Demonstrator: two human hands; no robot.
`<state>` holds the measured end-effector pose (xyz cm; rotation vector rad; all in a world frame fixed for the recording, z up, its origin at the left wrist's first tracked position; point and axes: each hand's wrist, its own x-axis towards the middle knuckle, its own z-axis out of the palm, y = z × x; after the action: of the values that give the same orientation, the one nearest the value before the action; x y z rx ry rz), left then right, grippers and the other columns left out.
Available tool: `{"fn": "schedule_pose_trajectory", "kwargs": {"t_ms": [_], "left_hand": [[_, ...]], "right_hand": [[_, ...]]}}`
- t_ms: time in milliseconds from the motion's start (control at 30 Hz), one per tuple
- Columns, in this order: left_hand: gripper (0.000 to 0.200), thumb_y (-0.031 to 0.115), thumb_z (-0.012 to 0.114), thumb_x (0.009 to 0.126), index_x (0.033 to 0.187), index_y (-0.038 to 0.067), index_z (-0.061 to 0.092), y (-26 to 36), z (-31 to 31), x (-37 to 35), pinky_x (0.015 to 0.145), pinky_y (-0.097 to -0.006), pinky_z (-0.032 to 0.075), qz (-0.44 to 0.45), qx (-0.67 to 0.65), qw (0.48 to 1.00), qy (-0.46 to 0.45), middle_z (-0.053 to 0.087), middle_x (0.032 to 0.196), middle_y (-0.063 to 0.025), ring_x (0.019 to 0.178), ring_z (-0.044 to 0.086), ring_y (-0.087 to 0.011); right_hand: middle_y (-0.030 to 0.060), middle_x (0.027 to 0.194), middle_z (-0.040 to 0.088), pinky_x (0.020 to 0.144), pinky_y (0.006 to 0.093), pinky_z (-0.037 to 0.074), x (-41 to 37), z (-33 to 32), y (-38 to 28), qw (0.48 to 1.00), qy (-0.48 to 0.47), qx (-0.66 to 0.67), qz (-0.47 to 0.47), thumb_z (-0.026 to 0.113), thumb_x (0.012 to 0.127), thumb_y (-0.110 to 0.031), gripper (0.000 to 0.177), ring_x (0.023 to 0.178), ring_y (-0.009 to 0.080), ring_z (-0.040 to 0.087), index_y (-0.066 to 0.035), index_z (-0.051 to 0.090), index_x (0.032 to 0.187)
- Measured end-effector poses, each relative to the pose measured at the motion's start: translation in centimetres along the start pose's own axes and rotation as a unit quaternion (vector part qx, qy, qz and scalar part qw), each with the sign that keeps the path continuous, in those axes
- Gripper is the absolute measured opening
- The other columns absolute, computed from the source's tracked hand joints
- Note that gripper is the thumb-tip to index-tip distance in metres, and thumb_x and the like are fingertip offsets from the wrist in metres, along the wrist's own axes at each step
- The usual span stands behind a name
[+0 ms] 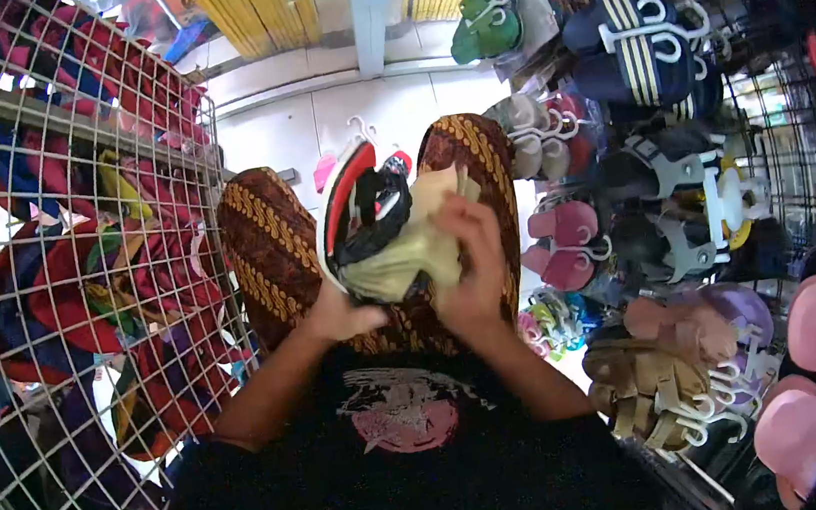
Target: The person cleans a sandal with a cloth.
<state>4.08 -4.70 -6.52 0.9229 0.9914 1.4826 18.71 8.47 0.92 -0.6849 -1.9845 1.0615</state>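
Observation:
Above my lap is a sandal point(353, 196) with a red and white sole and black straps, tilted on its edge. A white hook point(360, 130) sticks up at its far end. My left hand point(339, 313) is closed on the near end of the sandal, thumb to the right. A crumpled pale yellow cloth point(409, 260) lies against the straps and hides part of the sandal. My right hand point(473, 253), somewhat blurred, has its fingers bent onto the cloth.
A wire mesh rack point(76, 253) full of colourful footwear stands on the left. On the right hang several pairs, among them navy striped slides point(621, 44), pink sandals point(567, 237) and brown sandals point(644, 384). White floor tiles point(282, 118) lie beyond my knees.

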Motion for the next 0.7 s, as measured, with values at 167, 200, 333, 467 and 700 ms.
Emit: {"fn": "schedule_pose_trajectory", "kwargs": {"t_ms": [167, 200, 333, 467, 700], "left_hand": [[0.105, 0.075, 0.055, 0.080, 0.148, -0.001, 0.030, -2.9, 0.5, -1.7, 0.114, -0.0391, 0.037, 0.023, -0.315, 0.949, 0.011, 0.047, 0.143, -0.0179, 0.131, 0.048, -0.0274], [0.102, 0.075, 0.048, 0.083, 0.149, 0.000, 0.029, -2.7, 0.4, -1.0, 0.115, -0.0386, 0.037, 0.027, -0.322, 0.946, -0.003, 0.047, 0.143, -0.0177, 0.131, 0.048, -0.0275], [0.097, 0.076, 0.008, 0.093, 0.147, 0.000, 0.034, -2.1, 2.7, 1.2, 0.112, -0.0403, 0.038, -0.031, -0.533, 0.838, 0.109, 0.049, 0.143, -0.0179, 0.131, 0.051, -0.0278], [0.093, 0.073, 0.011, 0.096, 0.146, -0.001, 0.036, 0.9, 1.5, 1.3, 0.111, -0.0411, 0.040, -0.051, -0.244, 0.953, 0.174, 0.051, 0.141, -0.0188, 0.129, 0.051, -0.0282], [0.092, 0.072, 0.028, 0.094, 0.145, -0.004, 0.036, 1.7, 2.2, 2.0, 0.113, -0.0435, 0.037, -0.010, -0.512, 0.851, 0.116, 0.049, 0.138, -0.0216, 0.129, 0.048, -0.0301]], "right_hand": [[0.0181, 0.120, 0.056, 0.101, 0.0486, 0.045, -0.2, 0.8, 0.2, 0.999, 0.007, 0.016, -0.042, 0.084, 0.068, -0.017, 0.047, 0.120, 0.0387, 0.055, -0.007, 0.066, 0.110], [0.0169, 0.120, 0.056, 0.103, 0.0507, 0.044, 0.3, 1.0, 0.2, 0.999, 0.027, 0.030, 0.035, 0.086, 0.066, -0.023, 0.050, 0.120, 0.0406, 0.054, -0.008, 0.066, 0.110], [0.0187, 0.123, 0.053, 0.102, 0.0522, 0.043, -0.1, 0.7, -1.3, 0.980, -0.071, 0.038, -0.182, 0.086, 0.073, -0.033, 0.054, 0.122, 0.0415, 0.052, -0.005, 0.063, 0.112], [0.0185, 0.121, 0.053, 0.101, 0.0519, 0.044, 0.8, 1.5, 1.1, 0.999, -0.019, 0.012, -0.034, 0.087, 0.069, -0.032, 0.057, 0.122, 0.0415, 0.052, -0.006, 0.062, 0.114], [0.0196, 0.126, 0.050, 0.106, 0.0507, 0.040, 0.4, 2.3, -0.2, 0.981, -0.096, 0.019, -0.167, 0.086, 0.064, -0.023, 0.061, 0.123, 0.0406, 0.049, -0.006, 0.062, 0.118]]}}
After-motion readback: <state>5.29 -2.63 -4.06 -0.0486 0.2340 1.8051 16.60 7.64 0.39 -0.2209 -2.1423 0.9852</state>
